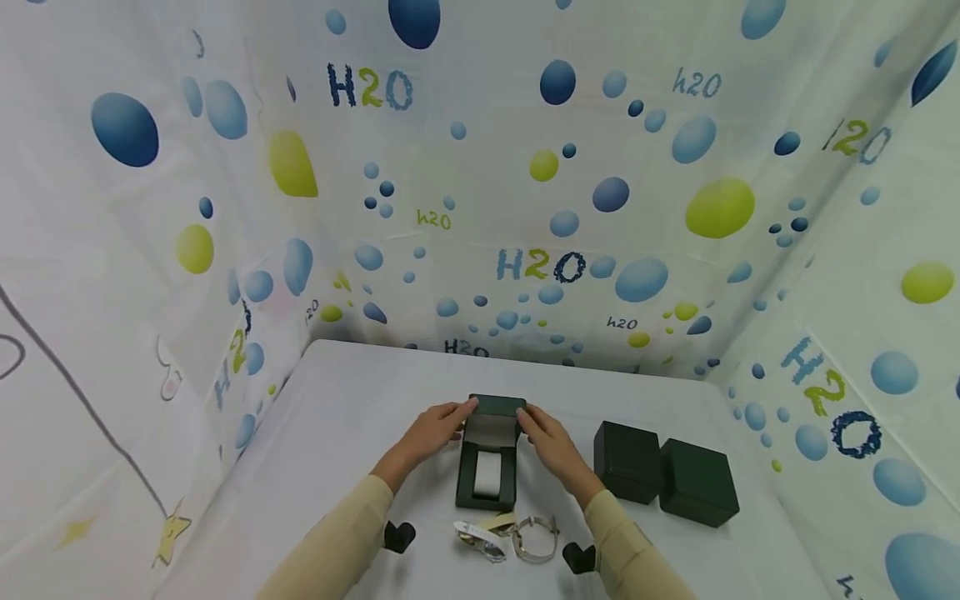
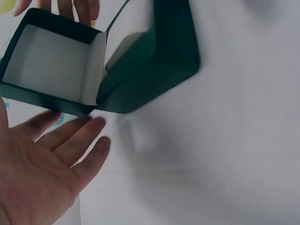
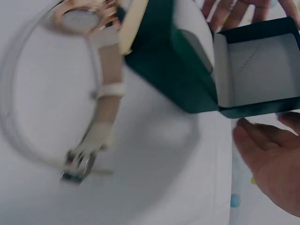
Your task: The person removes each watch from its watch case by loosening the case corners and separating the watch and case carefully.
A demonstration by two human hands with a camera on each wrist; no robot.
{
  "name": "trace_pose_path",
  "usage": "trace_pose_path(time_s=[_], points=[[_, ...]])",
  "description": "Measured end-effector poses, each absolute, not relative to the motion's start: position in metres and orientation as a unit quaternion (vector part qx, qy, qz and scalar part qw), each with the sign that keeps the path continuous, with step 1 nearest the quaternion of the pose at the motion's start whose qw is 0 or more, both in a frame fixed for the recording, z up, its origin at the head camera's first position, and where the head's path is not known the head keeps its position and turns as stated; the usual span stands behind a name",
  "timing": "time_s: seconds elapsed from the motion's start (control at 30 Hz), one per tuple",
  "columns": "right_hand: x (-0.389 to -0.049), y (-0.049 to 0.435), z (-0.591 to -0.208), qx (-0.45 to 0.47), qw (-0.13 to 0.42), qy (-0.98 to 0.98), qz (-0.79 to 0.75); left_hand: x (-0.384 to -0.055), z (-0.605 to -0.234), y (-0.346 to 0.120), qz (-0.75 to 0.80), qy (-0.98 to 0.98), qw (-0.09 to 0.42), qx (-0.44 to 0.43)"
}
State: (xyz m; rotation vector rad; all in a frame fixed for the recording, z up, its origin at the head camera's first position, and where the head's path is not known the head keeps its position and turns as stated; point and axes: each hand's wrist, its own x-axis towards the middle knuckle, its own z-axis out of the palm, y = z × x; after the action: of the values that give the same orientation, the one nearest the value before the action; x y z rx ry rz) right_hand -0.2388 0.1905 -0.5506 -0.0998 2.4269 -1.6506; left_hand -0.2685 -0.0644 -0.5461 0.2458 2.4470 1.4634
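A dark green watch box [image 1: 467, 492] stands with its lid [image 1: 498, 406] raised and a white cushion [image 1: 487, 475] inside. My left hand [image 1: 431, 432] holds the lid's left side near the top edge, its lower fingers apart from the box in the left wrist view. On the opposite side my right hand [image 1: 555, 446] grips the lid by its edge. In front of the box lie a wristwatch with a white strap [image 1: 480, 533] and a buckled wristwatch with a beige strap [image 3: 111, 65] and rose-gold case. A cream strip [image 1: 498, 521] touches the box's front.
To the right stand a black box [image 1: 628, 462] and a dark green box [image 1: 699, 482], both closed and side by side. White cloth covers the table [image 1: 360, 375]. Curtains [image 1: 480, 167] printed with coloured drops surround it at the back and sides.
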Motion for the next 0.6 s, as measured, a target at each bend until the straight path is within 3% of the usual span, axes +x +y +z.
trace_pose_path(time_s=[0.3,0.6], points=[[-0.256,0.192,-0.549,0.021,0.232,0.740,-0.631,-0.271,-0.538,-0.069,0.533,0.811,0.232,0.067],[-0.254,0.195,-0.549,-0.009,0.270,0.695,-0.666,-0.269,-0.542,-0.072,0.542,0.804,0.229,0.088]])
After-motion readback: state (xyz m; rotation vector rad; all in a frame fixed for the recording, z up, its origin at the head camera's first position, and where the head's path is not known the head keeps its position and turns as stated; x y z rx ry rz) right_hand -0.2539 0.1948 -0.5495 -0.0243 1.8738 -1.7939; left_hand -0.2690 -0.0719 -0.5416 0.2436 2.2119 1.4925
